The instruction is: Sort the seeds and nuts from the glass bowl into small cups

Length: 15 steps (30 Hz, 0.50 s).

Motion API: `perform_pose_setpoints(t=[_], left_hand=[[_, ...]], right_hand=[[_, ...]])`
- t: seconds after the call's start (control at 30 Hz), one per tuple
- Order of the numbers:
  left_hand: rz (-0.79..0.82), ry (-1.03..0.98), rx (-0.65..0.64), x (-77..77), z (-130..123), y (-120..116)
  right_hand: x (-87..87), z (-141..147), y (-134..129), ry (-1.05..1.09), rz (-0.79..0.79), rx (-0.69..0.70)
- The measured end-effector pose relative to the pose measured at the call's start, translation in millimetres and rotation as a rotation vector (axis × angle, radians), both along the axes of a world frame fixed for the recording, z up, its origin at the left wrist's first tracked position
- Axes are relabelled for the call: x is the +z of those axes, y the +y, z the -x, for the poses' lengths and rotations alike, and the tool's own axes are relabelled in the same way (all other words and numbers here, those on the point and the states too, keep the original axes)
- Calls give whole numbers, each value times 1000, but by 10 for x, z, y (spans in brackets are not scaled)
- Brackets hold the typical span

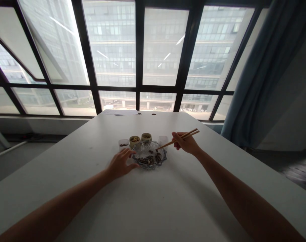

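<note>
My right hand [185,142] is closed around a pair of wooden chopsticks [170,142]. Their tips reach over the right part of a scalloped clear glass bowl [143,148], close to a small dark piece [157,150]; whether they pinch it I cannot tell. Several dark brown pieces, perhaps seeds or dried fruit, lie in the bowl's near half. My left hand [120,163] rests at the bowl's left edge, thumb and fingers apart, holding nothing. Behind the bowl stand a small cup of pale yellowish pieces [134,139] and another small round cup [146,137].
A white plastic tub with dark pieces [123,144] stands left of the cups. A translucent tub [163,138] is behind the bowl to the right. Paper sheets [121,112] lie at the far end of the white table [112,205]. Windows and a blue curtain [253,74] stand beyond.
</note>
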State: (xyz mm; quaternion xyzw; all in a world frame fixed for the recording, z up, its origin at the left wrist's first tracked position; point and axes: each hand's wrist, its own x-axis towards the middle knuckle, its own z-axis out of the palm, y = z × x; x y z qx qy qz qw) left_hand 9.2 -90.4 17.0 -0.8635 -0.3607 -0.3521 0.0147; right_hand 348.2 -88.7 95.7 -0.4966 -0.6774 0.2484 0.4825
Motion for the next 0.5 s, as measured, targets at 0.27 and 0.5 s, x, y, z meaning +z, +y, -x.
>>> perform_pose_setpoints(t=[0.27,0.5], left_hand=[[-51,-264,237,-103,306,404],[265,-475,229,-287,355,601]], right_hand=[[-58,-31,84,230,43,-81],[-135,-44,143,329,69,-68]])
